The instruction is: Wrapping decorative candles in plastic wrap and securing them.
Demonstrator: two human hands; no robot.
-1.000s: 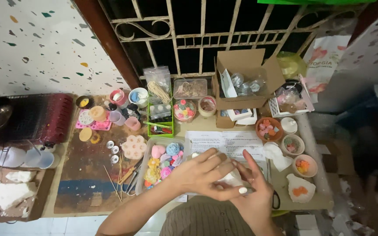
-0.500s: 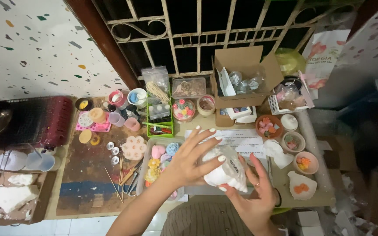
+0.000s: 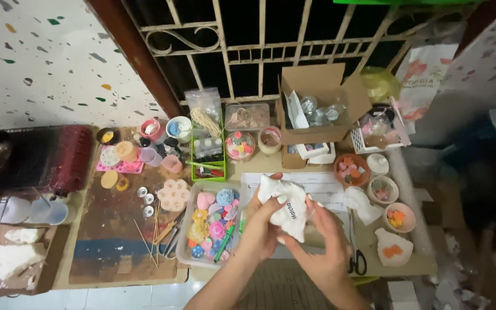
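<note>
Both hands were raised above the front edge of the cluttered wooden worktable [image 3: 116, 229], gripping one soft white crumpled plastic pouch with a dark printed strip [image 3: 285, 208]. The left hand [image 3: 259, 229] clasped the pouch from its left side, thumb laid across the front, fingers curled behind. The right hand [image 3: 322, 244] grasped it from below and from the right, fingertips pressed into the lower edge. The pouch hung upright between them, above a printed white paper sheet [image 3: 317, 186] lying on the table.

Just left of the left hand sat a clear rectangular plastic tray filled with small pastel moulded shapes [image 3: 188, 252]. A pair of black-handled scissors [image 3: 356, 261] lay just right of the right wrist. Further right stood three small round bowls holding coloured pieces [image 3: 398, 217], and a white lumpy piece topped with orange bits [image 3: 394, 248].

At the back, against the iron window grille [image 3: 259, 51], stood an open brown cardboard box with clear glass items inside [image 3: 317, 103]. A green compartment box of small bottles [image 3: 208, 158] stood near table centre. A dark red ribbed appliance [image 3: 58, 158] occupied the far left; white broken chunks [image 3: 7, 258] lay in a brown tray below it.
</note>
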